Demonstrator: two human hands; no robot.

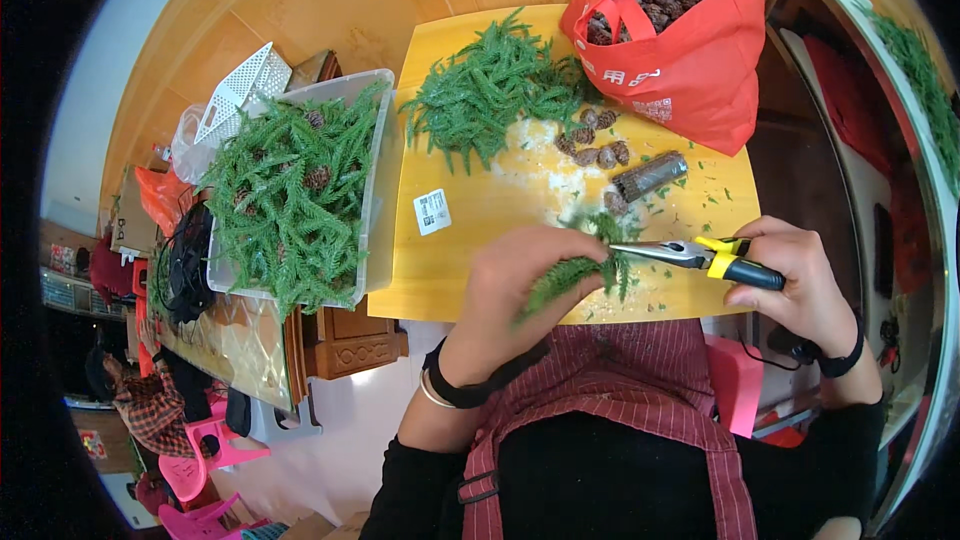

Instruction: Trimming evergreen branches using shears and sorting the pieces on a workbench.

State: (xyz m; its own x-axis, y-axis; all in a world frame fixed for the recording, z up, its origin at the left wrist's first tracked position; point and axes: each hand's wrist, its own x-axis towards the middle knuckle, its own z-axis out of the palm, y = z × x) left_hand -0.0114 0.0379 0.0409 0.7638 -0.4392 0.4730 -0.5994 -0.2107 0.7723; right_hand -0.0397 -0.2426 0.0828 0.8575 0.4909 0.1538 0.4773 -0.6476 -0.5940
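Observation:
Over the front of the yellow board, my left hand (515,275) is closed around a green artificial pine sprig (560,282), its needles sticking out on both sides of the fingers. My right hand (795,270) grips needle-nose pliers (685,254) by their yellow and black handles. The metal jaws point left and meet the sprig at my left fingertips; what lies between them is too small to make out. Just beyond are several loose pine cones (600,153) and a dark cylindrical bundle (650,176). A heap of green sprigs (490,90) covers the far left of the board (450,275).
A red bag (690,85) full of pine cones stands at the far right. To the left, a clear plastic bin (377,175) holds sprigs with cones, beside a white basket (240,90). A pink chair (735,385) is near my right side. Another person (155,410) sits at far left.

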